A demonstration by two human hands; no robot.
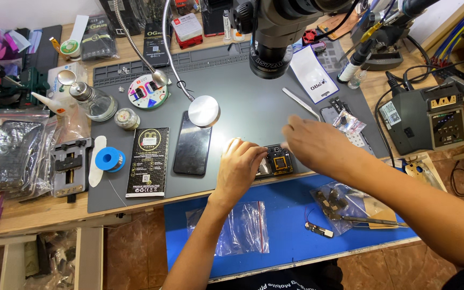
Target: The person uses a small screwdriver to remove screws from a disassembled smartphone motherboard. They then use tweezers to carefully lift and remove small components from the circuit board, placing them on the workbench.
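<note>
1. The left hand (241,164) rests at centre frame on the grey work mat (243,96), its fingers curled and pressed onto the left edge of an opened phone (276,161)
2. That opened phone lies at the mat's lower edge, just right of centre, its inner parts showing
3. The right hand (318,142) hovers just above and to the right of it; blurred, so I cannot tell whether its fingers are together
4. A dark phone (193,144) lies face up left of centre
5. A clear plastic bag (240,228) lies on the blue board (291,215) at lower centre
6. A microscope (275,32) hangs at top centre
</note>
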